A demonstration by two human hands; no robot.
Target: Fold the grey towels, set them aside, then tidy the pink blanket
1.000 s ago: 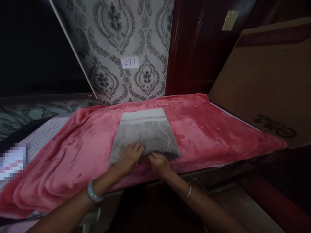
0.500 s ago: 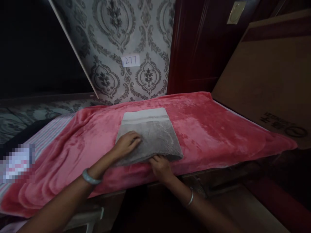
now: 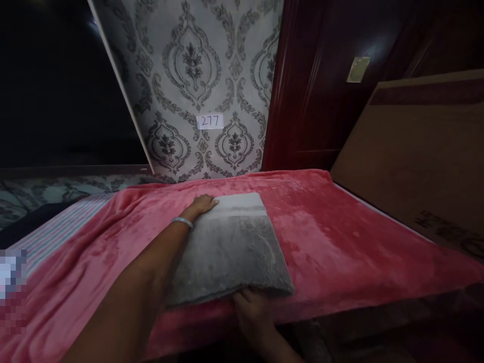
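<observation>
A folded grey towel (image 3: 230, 247) with a pale band along its far end lies on a pink plush blanket (image 3: 321, 242). My left hand (image 3: 204, 203) rests on the towel's far left corner, palm down with its fingers stretched across the pale band. At the near edge, my right hand (image 3: 252, 305) has its fingers tucked around the towel's rim, which lifts slightly there. Some of those fingertips are hidden beneath the cloth.
Behind the blanket stands a patterned wall with a paper label (image 3: 210, 121) reading 277. A large dark screen (image 3: 64, 91) is at the left, and a cardboard box (image 3: 419, 156) leans at the right. Striped cloth (image 3: 68, 217) shows beside the blanket.
My left hand has slid from the middle of the towel to its far left corner. My right hand stays at the near edge. The camera view has tilted up.
</observation>
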